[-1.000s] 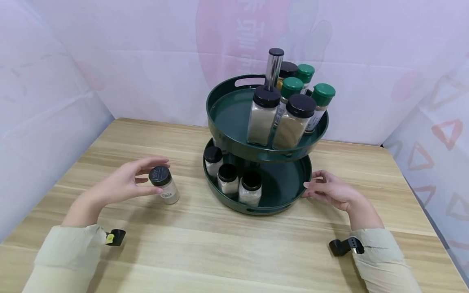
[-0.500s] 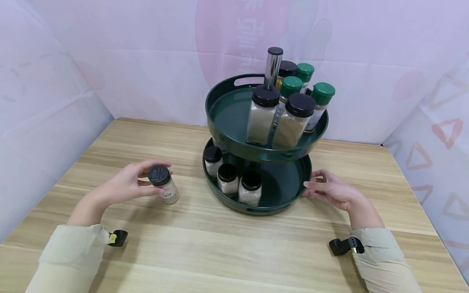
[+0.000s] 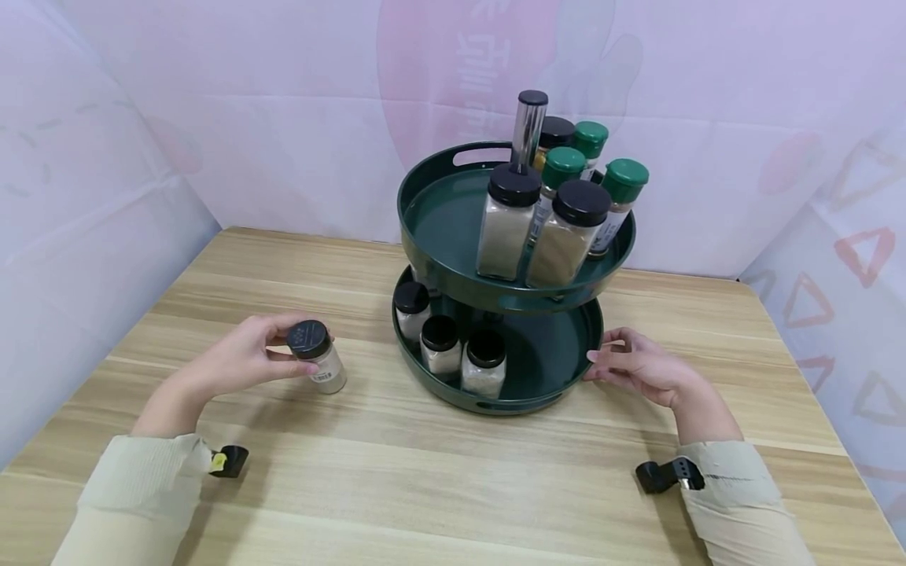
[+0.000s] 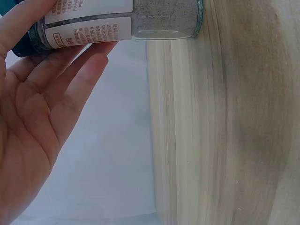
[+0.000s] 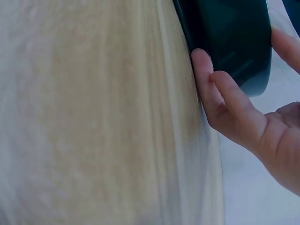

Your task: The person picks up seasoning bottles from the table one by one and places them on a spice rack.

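On the left of the table, my left hand (image 3: 244,355) holds a black-capped spice jar (image 3: 328,373) between thumb and fingers. The jar looks upright on the wood, its contents greyish. In the left wrist view its printed label (image 4: 89,33) shows, with the thumb on one side and fingers behind. My right hand (image 3: 640,369) grips the right edge of the lower tray (image 3: 541,358) of a dark green two-tier spice rack. Seen from the right wrist, the thumb lies at the rim and other fingers at the bottom edge of the tray wall (image 5: 241,47).
Several small black-capped jars (image 3: 440,350) stand in the lower tray's left part. The upper tray (image 3: 453,208) carries taller black-capped and green-capped jars (image 3: 623,185) on its right side. A metal post (image 3: 528,130) rises through it. White printed cloth (image 3: 297,141) surrounds the wooden table (image 3: 425,487).
My left hand has moved slightly right and its fingers have closed in around the jar. The right hand and the rack stay where they were.
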